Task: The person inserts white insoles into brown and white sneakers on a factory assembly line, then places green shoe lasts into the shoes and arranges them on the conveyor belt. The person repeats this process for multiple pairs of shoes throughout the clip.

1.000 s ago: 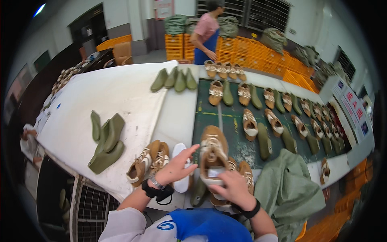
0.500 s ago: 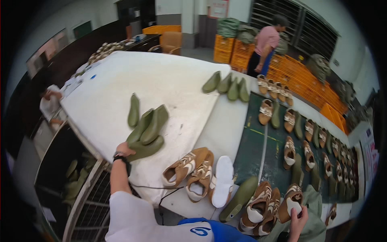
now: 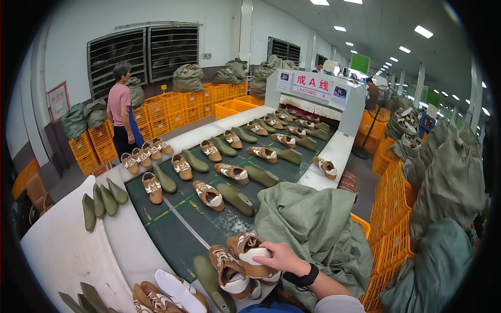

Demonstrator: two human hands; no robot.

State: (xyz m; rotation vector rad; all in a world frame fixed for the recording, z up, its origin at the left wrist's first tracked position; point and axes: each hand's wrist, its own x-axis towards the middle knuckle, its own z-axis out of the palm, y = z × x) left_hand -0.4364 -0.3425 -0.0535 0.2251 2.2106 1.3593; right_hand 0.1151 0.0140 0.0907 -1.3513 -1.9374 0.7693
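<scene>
My right hand [image 3: 286,260] closes on the white heel of a brown-and-white sneaker [image 3: 246,249] near the bottom centre, thumb and fingers at its collar. Beside it, and partly overlapped by it, stands another brown sneaker [image 3: 225,267]. A dark green shoe last [image 3: 213,284] lies just left of that pair. Farther left, a sneaker with its white sole [image 3: 180,290] turned up lies against more brown sneakers [image 3: 148,298]. My left hand is out of the picture.
A green conveyor belt [image 3: 182,225] carries rows of sneakers and green lasts toward a white machine housing [image 3: 313,93]. Grey-green sacking [image 3: 313,221] lies right of my hand. Orange crates [image 3: 389,229] with sacks line the right side. A person in pink [image 3: 120,104] stands beyond the belt.
The view has swung right toward the conveyor. My left hand, earlier on a green last, has left the picture. My right hand still grips the sneaker's heel.
</scene>
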